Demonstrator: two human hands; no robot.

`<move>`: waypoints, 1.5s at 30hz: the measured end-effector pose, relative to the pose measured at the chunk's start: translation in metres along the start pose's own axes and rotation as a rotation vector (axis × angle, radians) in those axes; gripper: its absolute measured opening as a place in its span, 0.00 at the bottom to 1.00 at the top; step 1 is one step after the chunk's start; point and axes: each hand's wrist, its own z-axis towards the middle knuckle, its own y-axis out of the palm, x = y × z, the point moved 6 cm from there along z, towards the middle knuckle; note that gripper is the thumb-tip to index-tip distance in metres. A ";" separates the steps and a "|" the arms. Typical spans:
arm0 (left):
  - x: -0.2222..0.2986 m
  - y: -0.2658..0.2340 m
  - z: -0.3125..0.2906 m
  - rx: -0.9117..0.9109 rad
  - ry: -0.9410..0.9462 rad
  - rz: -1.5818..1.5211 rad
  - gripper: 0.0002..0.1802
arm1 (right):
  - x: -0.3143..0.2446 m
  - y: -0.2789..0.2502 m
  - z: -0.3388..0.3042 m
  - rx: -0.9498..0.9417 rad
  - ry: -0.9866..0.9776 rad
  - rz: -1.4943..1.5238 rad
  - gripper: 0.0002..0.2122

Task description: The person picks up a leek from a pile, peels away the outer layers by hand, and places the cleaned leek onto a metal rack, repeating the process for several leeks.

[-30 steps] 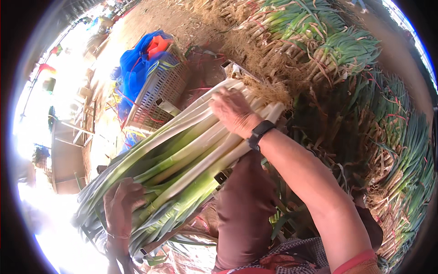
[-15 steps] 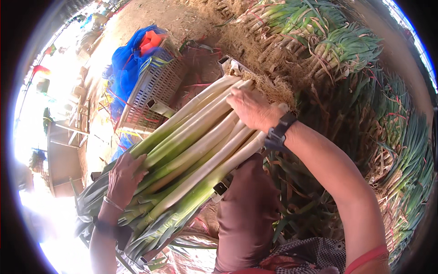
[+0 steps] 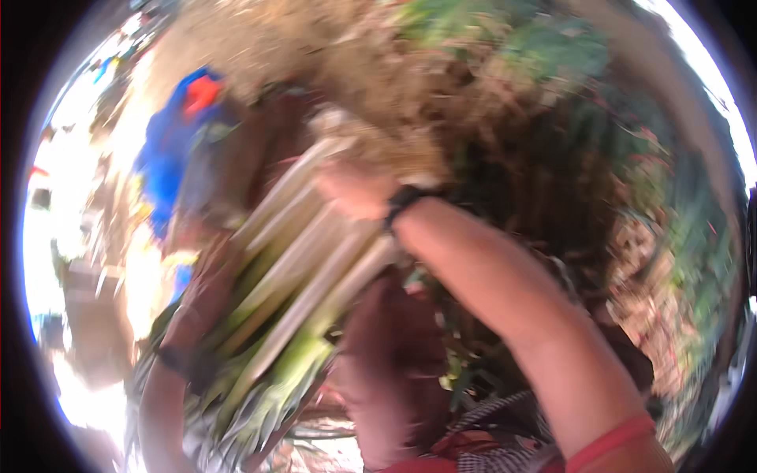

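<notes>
A bundle of leeks [image 3: 296, 251] lies slanted in front of me, green leaves at lower left and white stalks with brown roots at upper right. My right hand [image 3: 355, 189], with a dark watch at the wrist, is closed over the white stalks near the roots. Along the bundle's left side, my left hand [image 3: 211, 272] presses against the stalks; its fingers are smeared by motion. A dark band circles the left wrist. Beneath the bundle, whatever bears it is mostly hidden.
Beyond the bundle at left stands a blurred crate [image 3: 206, 183] with blue netting [image 3: 164, 162] and an orange-red piece [image 3: 202, 94]. More leeks [image 3: 552, 55] are heaped at the far right, continuing as a green row [image 3: 702, 236] down the right side. My brown-clad knee [image 3: 390, 347] is below the bundle.
The view has swung and blurred, with the bundle and right hand shifting left in it. My left hand has moved up the bundle, from the green part toward the white stalks.
</notes>
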 end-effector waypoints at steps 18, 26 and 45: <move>0.339 -0.044 0.087 0.055 0.190 -1.000 0.15 | 0.080 0.088 -0.452 0.606 0.925 0.759 0.08; 0.492 -0.023 0.110 -0.437 0.528 -0.716 0.15 | 0.200 0.155 -0.506 0.867 1.143 1.079 0.10; 0.504 -0.013 0.155 -0.490 0.357 -0.688 0.16 | 0.223 0.089 -0.475 1.242 0.907 1.990 0.09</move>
